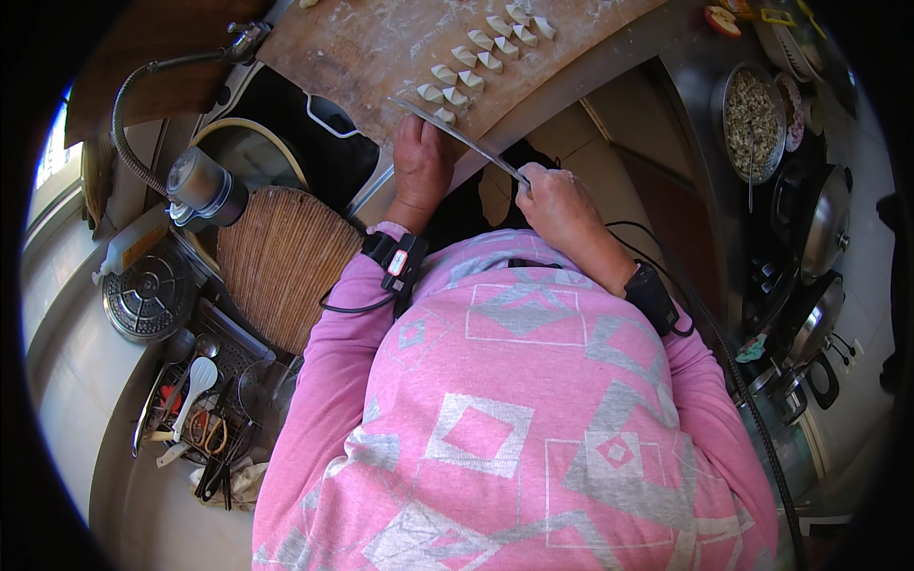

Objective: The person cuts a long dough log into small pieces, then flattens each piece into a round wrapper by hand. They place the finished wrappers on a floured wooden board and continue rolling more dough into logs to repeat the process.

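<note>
Cutting seems in hand: the right hand (560, 205) grips a knife (466, 143); the left hand (420, 160) curls beside its blade, grasp unclear. Dough pieces (489, 62) lie beyond both; another cut calls for care there.

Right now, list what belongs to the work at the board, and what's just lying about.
In use:
knife, in the right hand
dough pieces, beside the left hand
floured board, under the dough

Apparently just lying about:
white utensil
perforated metal disc
lidded pan
</note>
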The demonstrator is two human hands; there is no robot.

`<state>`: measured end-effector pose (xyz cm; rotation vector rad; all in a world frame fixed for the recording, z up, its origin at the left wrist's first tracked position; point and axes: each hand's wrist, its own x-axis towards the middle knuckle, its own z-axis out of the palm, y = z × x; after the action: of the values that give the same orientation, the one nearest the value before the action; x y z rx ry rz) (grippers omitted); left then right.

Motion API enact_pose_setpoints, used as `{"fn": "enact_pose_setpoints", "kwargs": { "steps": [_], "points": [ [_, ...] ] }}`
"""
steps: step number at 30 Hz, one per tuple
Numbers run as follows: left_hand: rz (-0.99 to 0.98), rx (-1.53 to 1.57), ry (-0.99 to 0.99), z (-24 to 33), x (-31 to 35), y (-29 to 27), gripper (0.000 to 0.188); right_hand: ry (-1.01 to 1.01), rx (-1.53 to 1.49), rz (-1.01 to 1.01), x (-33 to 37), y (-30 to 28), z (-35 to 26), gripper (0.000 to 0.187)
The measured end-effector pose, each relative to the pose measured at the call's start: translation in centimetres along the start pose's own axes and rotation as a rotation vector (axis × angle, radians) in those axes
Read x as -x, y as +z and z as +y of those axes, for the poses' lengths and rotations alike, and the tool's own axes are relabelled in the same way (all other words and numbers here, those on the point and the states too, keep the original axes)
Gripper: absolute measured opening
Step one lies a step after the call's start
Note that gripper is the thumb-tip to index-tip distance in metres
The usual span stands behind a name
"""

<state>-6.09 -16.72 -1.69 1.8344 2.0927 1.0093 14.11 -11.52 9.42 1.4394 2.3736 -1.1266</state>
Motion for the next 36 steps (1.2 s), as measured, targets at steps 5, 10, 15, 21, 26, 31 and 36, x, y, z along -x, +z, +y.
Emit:
{"fn": "enact_pose_setpoints", "kwargs": {
  "steps": [5,10,15,21,26,31,36],
  "points": [
    [-0.012,0.011,-0.008,0.0,0.0,-0.1,0.026,-0.009,0.005,-0.003,-0.4,0.5,0.3,0.016],
    [0.029,0.019,0.015,0.3,-0.1,-0.4,0.022,0.019,0.009,-0.019,-1.2,2.2,0.8,0.016],
    [-0.006,0.014,-0.135,0.8,0.2,-0.8,0.019,-0.020,-0.055,0.034,-1.2,2.8,2.1,0.014],
    [0.013,-0.031,-0.266,0.7,0.6,-2.0,0.028,0.014,-0.346,0.239,-0.5,1.1,2.4,0.020],
    [-0.032,-0.225,-0.234,0.9,0.2,-0.9,0.035,0.111,-0.345,0.457,-1.4,-1.9,4.7,0.023],
    [-0.004,-0.121,-0.302,0.1,0.0,-1.5,0.031,0.348,-0.441,0.442,-1.5,-5.1,9.0,0.030],
    [0.087,-0.046,-0.356,-1.5,-1.3,-3.2,0.033,0.305,-0.284,0.666,-1.3,-7.0,12.6,0.033]
  ]
}}
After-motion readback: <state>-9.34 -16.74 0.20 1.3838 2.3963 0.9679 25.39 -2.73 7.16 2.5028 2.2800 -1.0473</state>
